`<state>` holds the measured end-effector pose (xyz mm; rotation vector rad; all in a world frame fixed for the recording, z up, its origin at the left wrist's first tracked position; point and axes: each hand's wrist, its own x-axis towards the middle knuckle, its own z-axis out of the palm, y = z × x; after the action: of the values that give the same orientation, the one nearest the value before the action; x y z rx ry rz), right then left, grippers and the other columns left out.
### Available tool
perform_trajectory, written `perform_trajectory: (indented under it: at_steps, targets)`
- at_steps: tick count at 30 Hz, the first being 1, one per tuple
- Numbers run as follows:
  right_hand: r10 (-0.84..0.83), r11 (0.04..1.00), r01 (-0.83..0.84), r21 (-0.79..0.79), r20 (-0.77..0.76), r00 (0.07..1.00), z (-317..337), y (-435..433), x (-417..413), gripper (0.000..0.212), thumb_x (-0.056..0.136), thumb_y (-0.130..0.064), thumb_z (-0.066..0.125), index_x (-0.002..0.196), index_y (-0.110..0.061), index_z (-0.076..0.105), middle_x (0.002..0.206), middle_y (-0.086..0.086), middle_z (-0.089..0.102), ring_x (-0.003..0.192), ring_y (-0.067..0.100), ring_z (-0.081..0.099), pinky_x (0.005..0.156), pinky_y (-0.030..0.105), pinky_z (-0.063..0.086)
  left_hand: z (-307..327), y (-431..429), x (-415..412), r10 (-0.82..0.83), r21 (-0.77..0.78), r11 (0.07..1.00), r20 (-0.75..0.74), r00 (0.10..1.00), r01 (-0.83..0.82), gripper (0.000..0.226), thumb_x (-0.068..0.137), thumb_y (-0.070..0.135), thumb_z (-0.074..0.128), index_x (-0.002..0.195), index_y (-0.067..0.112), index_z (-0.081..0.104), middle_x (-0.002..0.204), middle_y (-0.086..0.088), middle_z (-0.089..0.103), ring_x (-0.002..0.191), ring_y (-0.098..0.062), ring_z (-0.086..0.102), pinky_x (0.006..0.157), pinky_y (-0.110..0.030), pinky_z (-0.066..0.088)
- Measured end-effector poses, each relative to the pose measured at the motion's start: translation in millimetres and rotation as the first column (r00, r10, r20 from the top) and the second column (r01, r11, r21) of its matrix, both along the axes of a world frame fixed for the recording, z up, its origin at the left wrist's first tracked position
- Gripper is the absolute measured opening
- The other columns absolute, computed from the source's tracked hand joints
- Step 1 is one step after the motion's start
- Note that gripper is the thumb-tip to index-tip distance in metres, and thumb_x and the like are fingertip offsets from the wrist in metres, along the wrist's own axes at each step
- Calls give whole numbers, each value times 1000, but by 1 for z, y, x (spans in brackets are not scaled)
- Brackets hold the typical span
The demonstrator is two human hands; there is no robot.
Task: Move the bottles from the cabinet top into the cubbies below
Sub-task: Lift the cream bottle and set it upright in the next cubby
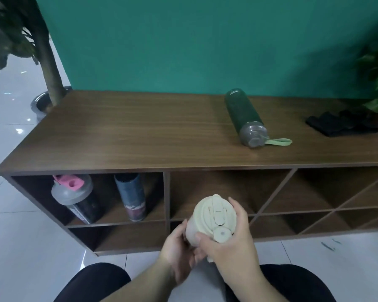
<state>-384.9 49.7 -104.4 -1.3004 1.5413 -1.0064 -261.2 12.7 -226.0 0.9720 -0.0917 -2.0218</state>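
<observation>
Cream bottle in both hands, headed for a cubby

Cream bottle [207, 219] held upright in front of the middle cubbies [210, 192], below cabinet-top level, not yet inside any compartment. Right hand [229, 240] wraps lid and upper body, fingers curled closed on it, thumb across the front near the flip cap. Left hand [179, 251] cups the lower side, fingers closed against the body. Looks like rigid smooth plastic, likely light if empty; contents not visible. Smooth wall could slip, so grip round the body under the lid rim seems safest, not the flip cap.

Green bottle [242, 115] lies on its side on the cabinet top [122, 131], grey cap toward the viewer, pale green loop strap [278, 142] trailing right; round body may roll, strap or mid-body are the takes. Upper left cubby [31, 192] already holds a pink-lidded shaker [72, 194] and a dark blue bottle [131, 196], both standing, apart. Black gloves [336, 125] at far right of the top, plants at both ends
</observation>
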Motion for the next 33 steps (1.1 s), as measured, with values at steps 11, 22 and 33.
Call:
perform_trajectory:
  at_steps: [11, 22, 33]
  targets:
    - [-73, 996, 79, 36, -150, 986, -41, -90, 9, 80, 57, -39, 90, 121, -47, 43, 111, -25, 58, 104, -1, 59, 89, 37, 59, -32, -46, 2, 10, 127, 992, 73, 997, -19, 65, 95, 59, 44, 138, 13, 60, 114, -13, 77, 93, -28, 73, 99, -41, 44]
    - [-36, 997, 52, 56, -263, 964, -66, -131, 34, 73, 48, -53, 86, 109, -40, 49, 107, -15, 65, 99, 7, 65, 81, 39, 60, -32, -68, 5, 142, 182, 975, -73, 987, -127, 70, 99, 60, 31, 152, 17, 44, 158, -15, 45, 151, -33, 31, 125, -51, 16]
    - [-3, 997, 28, 73, -314, 950, -69, -139, 39, 73, 50, -55, 83, 111, -29, 53, 107, -15, 60, 102, 6, 63, 86, 35, 57, -37, -73, 8, 61, 74, 996, -58, 996, -56, 71, 96, 66, 29, 143, 20, 57, 146, -12, 60, 141, -30, 48, 123, -52, 23]
